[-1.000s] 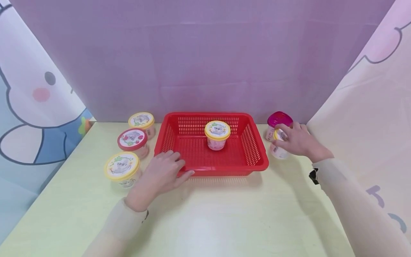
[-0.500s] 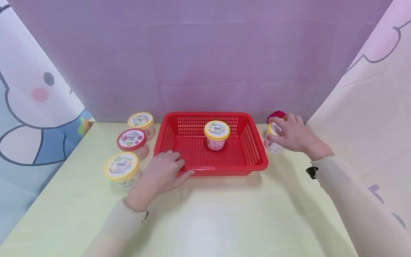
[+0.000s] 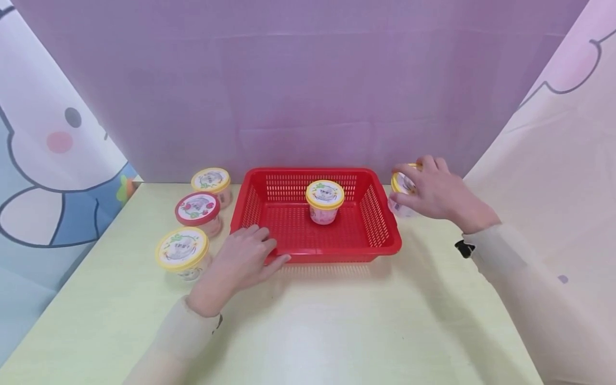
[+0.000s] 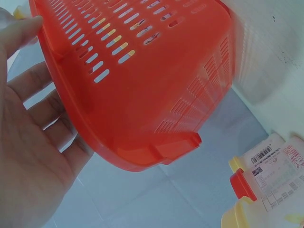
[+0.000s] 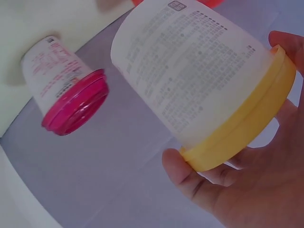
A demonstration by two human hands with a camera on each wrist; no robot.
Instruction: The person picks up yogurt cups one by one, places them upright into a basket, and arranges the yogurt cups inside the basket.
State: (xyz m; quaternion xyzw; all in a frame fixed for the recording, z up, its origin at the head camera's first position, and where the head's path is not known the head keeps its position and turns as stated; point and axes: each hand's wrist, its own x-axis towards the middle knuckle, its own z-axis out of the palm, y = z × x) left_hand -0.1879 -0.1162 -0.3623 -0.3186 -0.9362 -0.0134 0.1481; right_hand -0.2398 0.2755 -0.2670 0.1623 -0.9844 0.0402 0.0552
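My right hand (image 3: 440,192) pinches the yellow lid rim of a small white tub (image 5: 190,71), thumb and fingers on opposite sides. That tub is beside the right end of the red plastic basket (image 3: 317,256). Another yellow-lidded tub (image 3: 325,200) stands upright inside the basket. My left hand (image 3: 240,262) is at the basket's front left corner, its fingers over the rim and the thumb along the front. In the left wrist view the fingers pass behind the rim (image 4: 71,107). A tub with a magenta lid (image 5: 78,104) shows in the right wrist view; my right hand hides it from the head view.
Left of the basket, two yellow-lidded tubs, one at the back (image 3: 212,184) and one in front (image 3: 183,254), stand with a red-lidded tub (image 3: 198,211) between them. A purple cloth (image 3: 308,85) hangs behind the pale table (image 3: 337,331), and printed cloths flank it.
My right hand has moved the yellow-lidded tub left and back, toward the basket's right end, and now covers the magenta-lidded tub in the head view. The left hand keeps its place.
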